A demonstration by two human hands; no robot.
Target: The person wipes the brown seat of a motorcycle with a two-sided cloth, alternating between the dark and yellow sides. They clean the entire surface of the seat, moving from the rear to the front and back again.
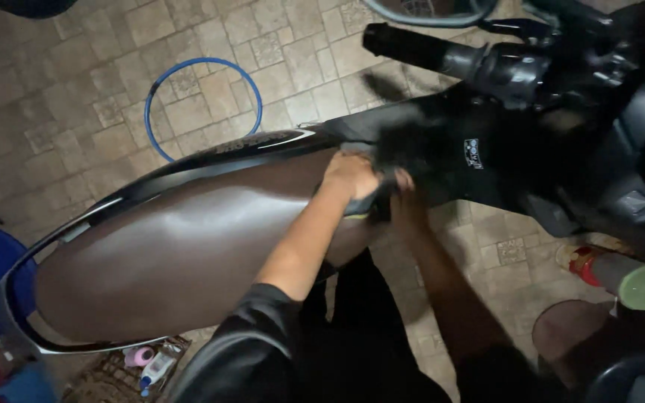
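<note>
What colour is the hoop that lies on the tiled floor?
The hoop is blue; the head view shows it.

Both hands (375, 186) together, fingers curled.

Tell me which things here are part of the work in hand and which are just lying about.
In hand:
left hand and right hand, both at the front end of the glossy brown scooter seat
dark cloth-like thing with a yellowish edge between the hands, too dim to identify

Lying about:
blue hoop on the tiled floor
small bottles on a woven mat
green-capped container
black handlebar grip
</note>
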